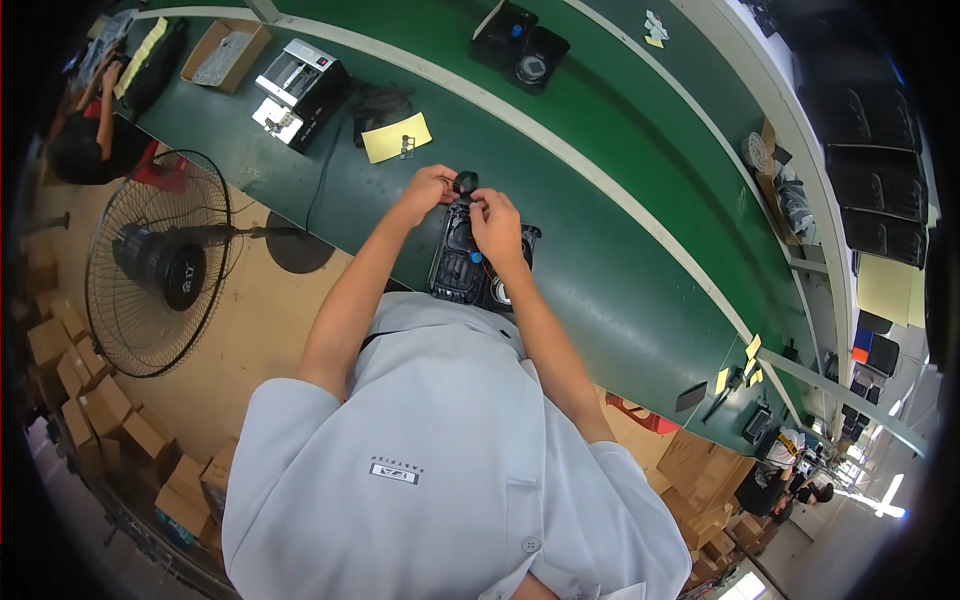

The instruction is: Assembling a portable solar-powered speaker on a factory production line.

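Between my two hands is a small dark rounded piece [465, 183], too small to name more exactly. My left hand [431, 191] pinches it from the left, fingertips pressed together. From the right, the fingers of my right hand [495, 222] close on its lower edge. Just below lies an open black plastic case [455, 265] on the green bench, close to my body. Inside it I see a blue round part [476, 257] and a silvery ring-shaped part [500, 290]. My right hand and forearm cover some of the case.
Left along the bench are yellow paper [385, 140] with small dark pieces on it, a black-and-white machine [300, 85] and a cardboard box [225, 55]. Another opened black case [520, 45] lies beyond the pale rail. A floor fan [160, 262] stands at left. Other people work farther off.
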`<action>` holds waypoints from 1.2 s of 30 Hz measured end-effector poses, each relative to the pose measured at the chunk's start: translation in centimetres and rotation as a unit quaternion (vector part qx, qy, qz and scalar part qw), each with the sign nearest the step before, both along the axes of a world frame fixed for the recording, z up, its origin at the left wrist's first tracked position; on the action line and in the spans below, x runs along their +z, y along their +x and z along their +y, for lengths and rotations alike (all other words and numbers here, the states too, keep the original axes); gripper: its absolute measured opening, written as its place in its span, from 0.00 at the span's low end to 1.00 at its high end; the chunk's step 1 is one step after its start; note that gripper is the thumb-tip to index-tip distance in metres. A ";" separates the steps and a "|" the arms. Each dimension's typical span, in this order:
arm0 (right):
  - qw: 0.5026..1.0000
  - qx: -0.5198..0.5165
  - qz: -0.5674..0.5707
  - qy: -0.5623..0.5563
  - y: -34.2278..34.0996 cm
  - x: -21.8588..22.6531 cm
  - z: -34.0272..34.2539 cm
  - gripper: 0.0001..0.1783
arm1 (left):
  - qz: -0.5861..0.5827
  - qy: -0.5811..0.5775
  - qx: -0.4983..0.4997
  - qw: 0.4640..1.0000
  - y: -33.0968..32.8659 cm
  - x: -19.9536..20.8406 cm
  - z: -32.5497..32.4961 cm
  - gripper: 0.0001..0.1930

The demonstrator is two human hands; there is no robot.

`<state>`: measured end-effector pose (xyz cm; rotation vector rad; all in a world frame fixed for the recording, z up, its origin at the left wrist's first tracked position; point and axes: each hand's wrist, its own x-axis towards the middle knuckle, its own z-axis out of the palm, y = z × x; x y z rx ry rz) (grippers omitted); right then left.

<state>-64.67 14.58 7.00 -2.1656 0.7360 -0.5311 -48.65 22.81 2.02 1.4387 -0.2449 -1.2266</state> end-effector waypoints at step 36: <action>0.942 -0.181 -0.127 0.251 0.0 1.1 2.4 0.06 | -0.205 -0.004 -0.186 0.961 1.3 6.4 -0.1 0.18</action>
